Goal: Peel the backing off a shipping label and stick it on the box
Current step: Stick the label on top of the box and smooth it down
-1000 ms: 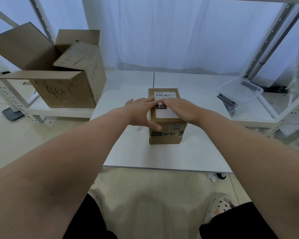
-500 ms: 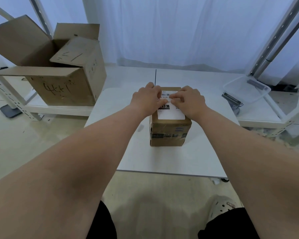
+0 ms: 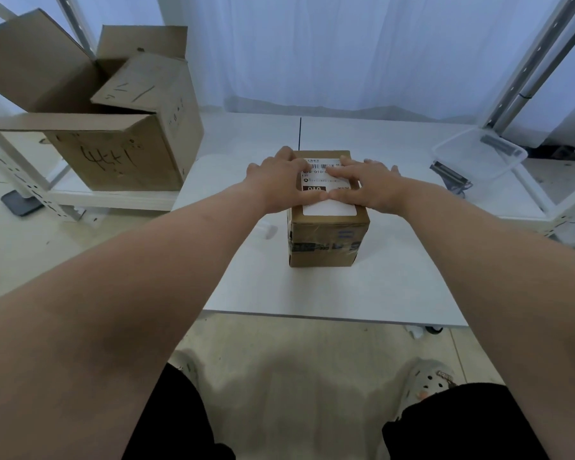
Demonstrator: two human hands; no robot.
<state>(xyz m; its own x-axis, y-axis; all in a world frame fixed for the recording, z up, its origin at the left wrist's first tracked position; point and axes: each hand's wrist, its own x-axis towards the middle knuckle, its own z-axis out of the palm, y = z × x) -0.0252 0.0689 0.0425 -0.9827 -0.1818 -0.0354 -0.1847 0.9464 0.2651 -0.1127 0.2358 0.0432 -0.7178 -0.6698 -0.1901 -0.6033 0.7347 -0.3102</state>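
Note:
A small brown cardboard box point(image 3: 326, 240) stands on the white table point(image 3: 362, 287), taped across its front. A white shipping label point(image 3: 329, 207) with a barcode and a dark "010" patch lies flat on the box's top. My left hand point(image 3: 279, 180) lies over the left part of the top, fingers stretched out on the label's left edge. My right hand point(image 3: 365, 184) presses flat on the right part, fingertips on the barcode. The two thumbs meet near the label's middle. The hands hide the label's sides.
A large open cardboard box point(image 3: 113, 134) with pen marks sits on a low shelf at the left. A clear plastic tub point(image 3: 482, 154) and a dark tool point(image 3: 450, 175) lie at the right. Metal rack posts point(image 3: 528, 61) rise behind. My feet in pale clogs point(image 3: 429, 383) are below.
Both hands slid from the box's middle toward its far end along the label, then spread their fingers flat. The view came nearer the box.

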